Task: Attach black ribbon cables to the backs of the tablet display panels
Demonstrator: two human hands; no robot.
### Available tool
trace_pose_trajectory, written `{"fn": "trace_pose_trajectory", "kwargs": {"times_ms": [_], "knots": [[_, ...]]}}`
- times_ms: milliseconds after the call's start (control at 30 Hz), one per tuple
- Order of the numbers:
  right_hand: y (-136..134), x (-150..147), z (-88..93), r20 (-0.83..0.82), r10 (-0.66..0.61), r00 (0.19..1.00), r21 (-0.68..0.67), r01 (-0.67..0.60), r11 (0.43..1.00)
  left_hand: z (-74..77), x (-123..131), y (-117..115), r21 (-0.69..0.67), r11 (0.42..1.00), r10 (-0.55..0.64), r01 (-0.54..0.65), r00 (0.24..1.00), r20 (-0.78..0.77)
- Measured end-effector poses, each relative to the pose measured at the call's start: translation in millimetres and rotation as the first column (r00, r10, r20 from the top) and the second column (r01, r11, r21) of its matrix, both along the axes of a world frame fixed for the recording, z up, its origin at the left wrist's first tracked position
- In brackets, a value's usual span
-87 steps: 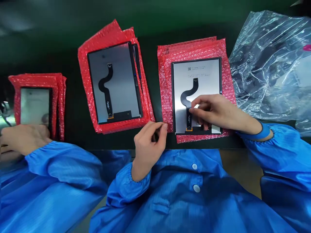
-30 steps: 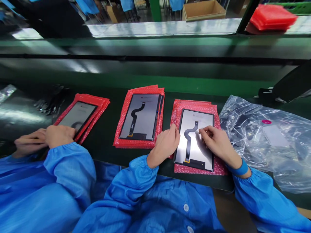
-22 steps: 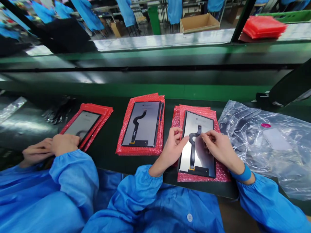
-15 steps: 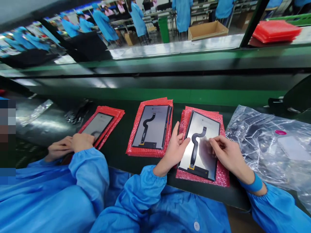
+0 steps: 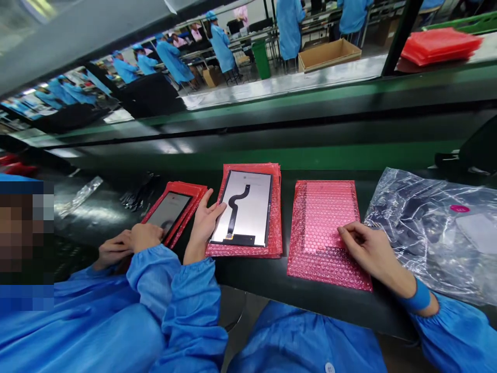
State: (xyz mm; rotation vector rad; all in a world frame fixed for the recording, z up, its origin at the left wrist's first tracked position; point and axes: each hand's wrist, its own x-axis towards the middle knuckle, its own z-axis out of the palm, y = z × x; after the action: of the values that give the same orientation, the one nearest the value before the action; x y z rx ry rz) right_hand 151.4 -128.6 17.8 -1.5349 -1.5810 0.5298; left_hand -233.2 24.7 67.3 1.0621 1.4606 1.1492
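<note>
My left hand (image 5: 205, 220) grips the left edge of a flat display panel (image 5: 256, 207), thumb on its face, over a stack of red bubble-wrap bags (image 5: 275, 228). A dark S-shaped ribbon cable (image 5: 233, 210) lies on the panel's pale back. At the right, my right hand (image 5: 363, 243) is above the edge of another pink-red bubble bag (image 5: 326, 233), its thumb and index finger pinched together. Whether anything small is between those fingertips cannot be made out. A pale rectangular shape shows through this bag.
At the left, a co-worker's hands (image 5: 135, 241) touch another panel (image 5: 171, 207) on red bags. Clear plastic bags (image 5: 430, 233) lie at the right on the dark table (image 5: 264, 277). A green ledge (image 5: 334, 155) runs behind, with red bags (image 5: 440, 46) beyond.
My left hand has moved left with the panel from the right bag to the middle stack, leaving the right bag uncovered. My right hand stays pinched in nearly the same place.
</note>
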Motion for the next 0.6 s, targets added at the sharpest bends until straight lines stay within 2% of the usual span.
{"fn": "trace_pose_trajectory", "kwargs": {"times_ms": [333,533,600], "knots": [[2.1,2.7,-2.0,0.016,-0.013,1.0,-0.066,0.014,0.998,-13.2,9.4,0.6,0.014,1.0,0.026,-0.025,0.995,-0.098],[0.6,2.9,-3.3,0.018,-0.015,1.0,-0.123,0.017,0.992,-19.7,8.9,5.1,0.116,0.993,0.027,0.005,0.96,-0.277],[0.8,2.2,-2.5,0.028,-0.022,0.999,-0.13,0.025,0.991,-22.4,3.4,8.0,0.158,0.987,0.029,0.04,0.911,-0.412]]}}
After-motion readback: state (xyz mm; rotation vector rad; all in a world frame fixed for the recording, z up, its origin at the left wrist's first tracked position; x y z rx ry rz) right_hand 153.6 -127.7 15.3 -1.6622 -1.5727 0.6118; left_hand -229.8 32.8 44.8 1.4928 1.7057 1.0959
